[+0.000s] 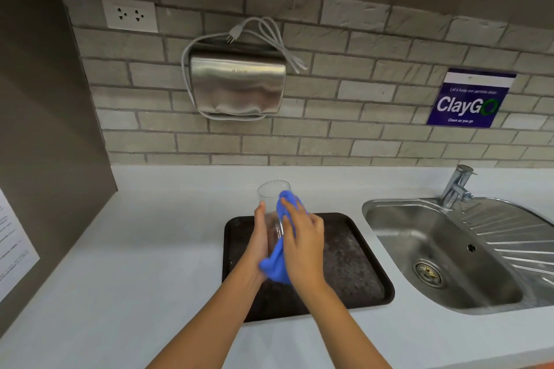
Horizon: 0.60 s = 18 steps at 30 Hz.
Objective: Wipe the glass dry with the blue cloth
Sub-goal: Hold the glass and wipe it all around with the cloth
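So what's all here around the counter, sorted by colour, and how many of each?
Blue: 2, the blue cloth and the wall sign
Clear: 1, the glass
Silver metal: 3, the hand dryer, sink and tap
Dark: 1, the tray
White: 1, the wall socket
Total: 8

I see a bright blue cloth [281, 260] against a clear, colourless glass [271, 198]. Under them the tray [353, 275] is dark brown-black with a mottled, speckled face. The surface [135, 263] is plain pale white. At its right edge the sink [443, 263] is silver steel with a ribbed drainer. The wall [359, 69] behind shows grey brick; its sign [470, 99] is navy with white lettering.
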### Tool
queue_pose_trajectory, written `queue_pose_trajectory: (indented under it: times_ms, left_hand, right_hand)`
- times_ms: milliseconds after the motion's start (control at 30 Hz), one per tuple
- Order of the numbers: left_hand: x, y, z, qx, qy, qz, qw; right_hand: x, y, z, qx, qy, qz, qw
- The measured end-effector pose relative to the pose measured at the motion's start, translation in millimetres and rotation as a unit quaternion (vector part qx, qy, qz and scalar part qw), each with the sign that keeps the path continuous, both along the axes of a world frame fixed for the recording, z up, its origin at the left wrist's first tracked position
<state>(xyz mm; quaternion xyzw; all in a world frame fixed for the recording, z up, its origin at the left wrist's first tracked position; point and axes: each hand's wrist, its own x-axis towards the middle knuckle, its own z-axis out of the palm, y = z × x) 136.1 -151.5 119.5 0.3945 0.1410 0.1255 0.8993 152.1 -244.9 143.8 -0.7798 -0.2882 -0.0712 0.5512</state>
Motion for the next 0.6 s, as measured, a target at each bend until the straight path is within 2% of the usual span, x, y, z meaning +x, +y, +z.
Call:
queue_pose_trajectory:
  times_ms: [67,100,200,267,333,433,500,600]
  left_hand:
    - [1.0,6.3,2.1,0.021,0.002,-0.017,1.000]
    - [0.6,7.4,1.9,0.033,0.012,-0.013,0.999]
    - [-3.5,0.4,-3.7,0.001,0.030,0.000,1.000]
    - [-2.6,-4.9,-5.0,-0.012,0.035,0.006,0.999]
    - [-1.4,-3.4,-2.7,-0.011,0.022,0.000,1.000]
    - [-0.5,7.2,1.2,0.006,0.021,-0.009,1.000]
    - [-0.6,10.6,-2.6,0.033,0.036,0.005,0.999]
    - [-2.9,5.0,-5.3,-0.008,0.045,0.017,0.999]
  right_hand:
    - [-13.4,0.4,-12.9,-0.018,-0.077,0.000,0.997]
    - [-12.0,0.6,-14.3,-0.008,-0.070,-0.003,0.998]
    - [15.1,2.3,3.3,0.057,0.061,0.017,0.996]
    - [27.1,2.6,17.5,0.087,0.093,0.053,0.990]
    - [23.9,6.0,15.6,0.074,0.077,0.051,0.993]
    - [-0.7,10.3,-6.0,-0.013,0.000,-0.012,1.000]
    - [-6.0,10.9,-13.6,-0.019,-0.012,-0.015,1.000]
    - [16.6,8.4,-1.5,0.072,0.107,0.036,0.991]
